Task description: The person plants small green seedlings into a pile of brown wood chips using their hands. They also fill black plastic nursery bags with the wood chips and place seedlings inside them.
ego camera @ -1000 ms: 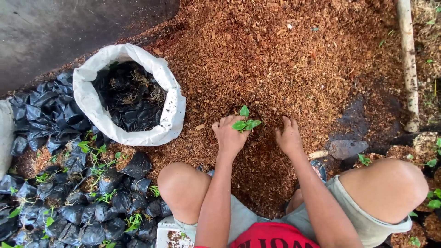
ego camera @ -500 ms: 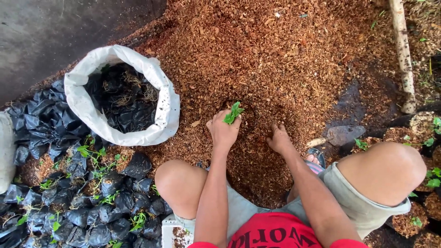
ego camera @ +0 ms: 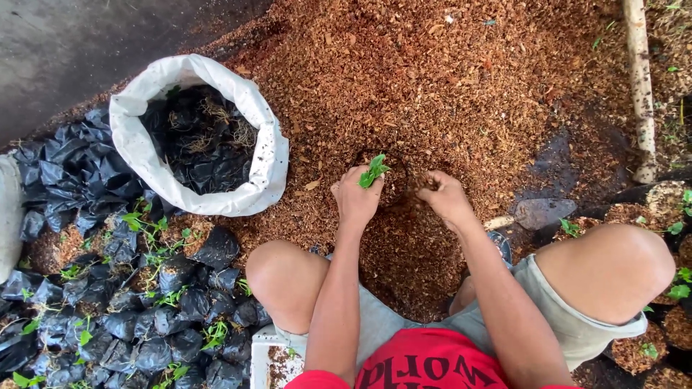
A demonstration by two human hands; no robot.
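White woven sack [ego camera: 268,167], 10 o'clock: round rolled-down mouth, black plastic bags and roots inside. Black plastic nursery bags [ego camera: 137,317], 8 o'clock: clustered, small, filled, green seedlings showing. Empty black bags [ego camera: 65,176], 9 o'clock, crumpled beside the sack.

a white sack [ego camera: 270,169] is standing open at the left, holding dark crumpled plastic and roots. black grow bags [ego camera: 144,317] with small green seedlings are crowding the lower left corner, just beside it. a trowel [ego camera: 537,213] is lying on the reddish-brown mulch [ego camera: 447,79] at the right. a pale pole [ego camera: 640,86] is running down the right edge. grey concrete floor [ego camera: 79,43] is showing top left.
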